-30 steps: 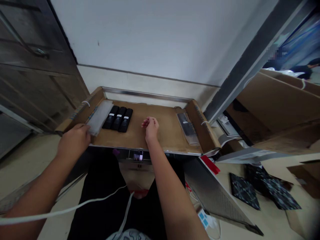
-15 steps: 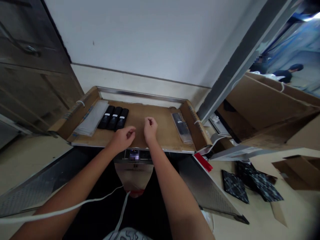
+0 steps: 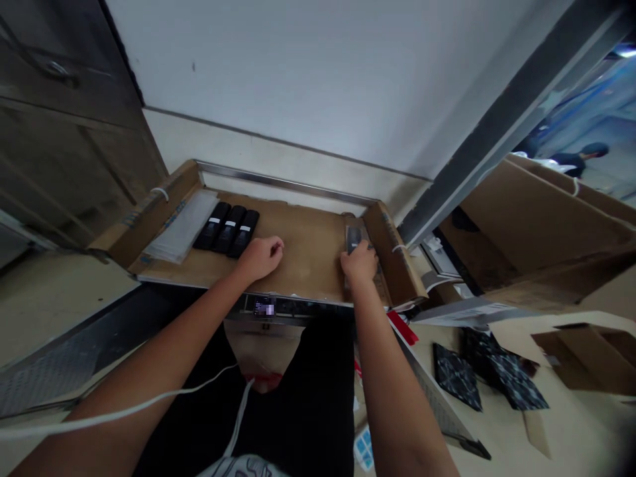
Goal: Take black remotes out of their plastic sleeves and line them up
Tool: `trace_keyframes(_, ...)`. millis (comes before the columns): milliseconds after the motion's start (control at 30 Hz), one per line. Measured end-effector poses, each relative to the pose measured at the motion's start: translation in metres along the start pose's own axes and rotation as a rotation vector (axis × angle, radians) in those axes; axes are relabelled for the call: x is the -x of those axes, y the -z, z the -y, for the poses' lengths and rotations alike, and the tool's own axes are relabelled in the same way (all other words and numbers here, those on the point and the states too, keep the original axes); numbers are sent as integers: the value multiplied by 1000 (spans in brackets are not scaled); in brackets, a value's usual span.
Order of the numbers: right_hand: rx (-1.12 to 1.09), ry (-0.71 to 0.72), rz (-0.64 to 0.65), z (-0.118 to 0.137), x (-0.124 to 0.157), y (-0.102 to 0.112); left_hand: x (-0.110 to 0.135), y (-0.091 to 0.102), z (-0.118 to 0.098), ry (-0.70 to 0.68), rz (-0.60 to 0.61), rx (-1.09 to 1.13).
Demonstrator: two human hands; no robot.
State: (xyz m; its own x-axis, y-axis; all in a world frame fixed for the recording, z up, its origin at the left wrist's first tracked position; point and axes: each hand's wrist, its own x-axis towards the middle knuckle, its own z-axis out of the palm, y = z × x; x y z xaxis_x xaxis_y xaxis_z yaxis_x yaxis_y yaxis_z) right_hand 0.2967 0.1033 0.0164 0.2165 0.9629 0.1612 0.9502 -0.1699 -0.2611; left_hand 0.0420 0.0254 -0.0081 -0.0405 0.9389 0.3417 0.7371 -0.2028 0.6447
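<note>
- Bagged dark device [image 3: 354, 236], one: at 3 o'clock on our cardboard tray [image 3: 308, 265], partly covered by our right hand [image 3: 360, 263]; whether the fingers are clamped on it, we cannot tell.
- Left hand [image 3: 261, 258], ours: fingers curled together, near tray centre.
- Black devices [image 3: 229, 230], three: side by side, 10 o'clock.
- Clear sleeves [image 3: 181, 228]: 9 o'clock, just beside them.
- White wall [image 3: 278, 79]: 12 o'clock.
</note>
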Motion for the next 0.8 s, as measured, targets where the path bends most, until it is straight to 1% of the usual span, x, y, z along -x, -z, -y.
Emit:
trace_keyframes(67, -55, 21, 185, 4, -9, 4, 1, 0, -4, -51, 20, -80)
trace_keyframes(100, -77, 44, 252, 6, -11, 5, 1, 0, -5, -56, 24, -93)
trace_keyframes(133, -92, 71, 293, 9, -11, 5, 1, 0, -6, -50, 24, -95)
trace_keyframes(167, -102, 95, 299, 13, -9, 5, 1, 0, -6, -41, 22, -90)
trace_keyframes(233, -154, 126, 259, 23, 0, 3, 1, 1, -5, -29, 21, -80)
trace_keyframes(267, -226, 137, 257, 29, 6, 3, 1, 1, -5, -27, 22, -76)
trace_keyframes(300, -342, 142, 285, 35, 12, 2, 0, 1, -5, -29, 23, -73)
trace_keyframes(333, -498, 137, 350, 41, 18, 1, 0, 1, -5, -30, 20, -69)
trace_keyframes(367, -680, 122, 450, 47, 24, 1, 0, 2, -6, -34, 16, -64)
trace_keyframes(433, -1023, 91, 703, 55, 34, 1, 1, 4, -8, -41, 10, -50)
trace_keyframes(500, -1230, 100, 928, 58, 43, -1, 1, 7, -10, -37, 5, -19)
trace_keyframes(567, -1338, 159, 1075, 55, 49, -5, 1, 8, -10, -11, 7, 52)
trace_keyframes(633, -1436, 189, 1133, 50, 53, -9, 1, 8, -8, 42, 5, 179)
trace_keyframes(700, -1503, 182, 1144, 45, 55, -12, 2, 7, -5, 90, 4, 311)
trace_keyframes(800, -1497, 199, 1217, 42, 55, -11, 2, 4, -2, 118, 4, 391)
